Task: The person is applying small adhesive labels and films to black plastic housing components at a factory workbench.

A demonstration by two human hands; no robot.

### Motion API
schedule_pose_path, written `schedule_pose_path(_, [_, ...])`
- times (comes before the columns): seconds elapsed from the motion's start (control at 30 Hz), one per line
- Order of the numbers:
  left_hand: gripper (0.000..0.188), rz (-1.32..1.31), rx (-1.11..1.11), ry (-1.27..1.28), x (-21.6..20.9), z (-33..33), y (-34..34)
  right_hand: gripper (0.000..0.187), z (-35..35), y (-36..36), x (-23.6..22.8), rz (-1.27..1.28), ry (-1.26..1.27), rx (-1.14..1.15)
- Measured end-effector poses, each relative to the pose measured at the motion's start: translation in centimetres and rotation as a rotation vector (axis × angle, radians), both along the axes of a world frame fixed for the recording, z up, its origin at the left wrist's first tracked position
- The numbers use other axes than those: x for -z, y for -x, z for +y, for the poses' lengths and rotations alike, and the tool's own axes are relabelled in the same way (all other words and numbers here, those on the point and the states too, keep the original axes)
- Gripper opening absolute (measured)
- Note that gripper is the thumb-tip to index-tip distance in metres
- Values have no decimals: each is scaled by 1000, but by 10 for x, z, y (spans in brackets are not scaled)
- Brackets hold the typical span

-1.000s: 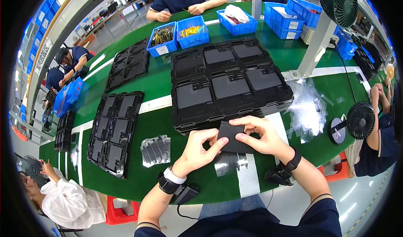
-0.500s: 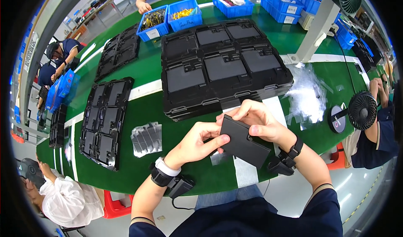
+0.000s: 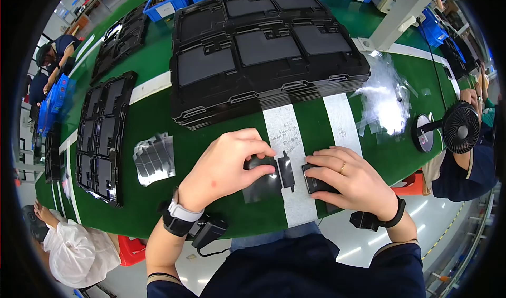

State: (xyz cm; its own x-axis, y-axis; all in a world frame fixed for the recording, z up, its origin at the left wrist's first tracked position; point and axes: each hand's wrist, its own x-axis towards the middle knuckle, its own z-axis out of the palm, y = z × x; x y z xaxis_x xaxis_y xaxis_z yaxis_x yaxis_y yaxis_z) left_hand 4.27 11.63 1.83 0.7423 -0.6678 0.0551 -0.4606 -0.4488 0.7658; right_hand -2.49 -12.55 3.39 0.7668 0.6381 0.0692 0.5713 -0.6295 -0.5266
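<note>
My right hand [image 3: 350, 179] is closed over a flat black rectangular block [image 3: 315, 183], low over the white strip on the green table; most of the block is hidden by the fingers. My left hand [image 3: 229, 163] is just left of a thin black notched piece [image 3: 286, 171], its thumb and index finger curved with a gap between them. That piece lies over the white strip [image 3: 300, 208]; whether a fingertip touches its edge is hard to make out. Under the left hand, a clear film sheet [image 3: 255, 190] shows in part.
A stack of black trays [image 3: 269, 50] with dark panels fills the far middle. Another black tray [image 3: 103, 140] lies to the left, near a film sheet with dark strips [image 3: 154, 159]. On the right are clear film scraps [image 3: 387, 108], a small fan [image 3: 458, 126] and a grey post [image 3: 398, 21].
Both hands have come down and apart. The block, earlier held up between both hands, is now low in the right hand alone. The left hand has let go and moved beside the notched piece.
</note>
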Motion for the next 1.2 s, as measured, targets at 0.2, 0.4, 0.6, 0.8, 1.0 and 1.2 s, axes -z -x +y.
schedule_pose_path(0.2, [23,11,47,27,4,-1,2,57,-16,3,0,70,33,-57])
schedule_pose_path(0.4, [23,22,81,-12,5,-2,0,53,-13,1,13,40,-123,-137])
schedule_pose_path(0.6, [21,18,104,-51,0,-3,1,54,-6,-2,16,28,-165,-124])
schedule_pose_path(0.8, [22,10,110,-43,2,-2,3,54,-5,-4,16,34,-165,-123])
schedule_pose_path(1.0, [20,6,104,-63,1,-3,4,54,-3,-4,16,42,-156,-115])
schedule_pose_path(1.2, [20,24,107,-69,1,-3,2,53,-2,-4,17,40,-155,-107])
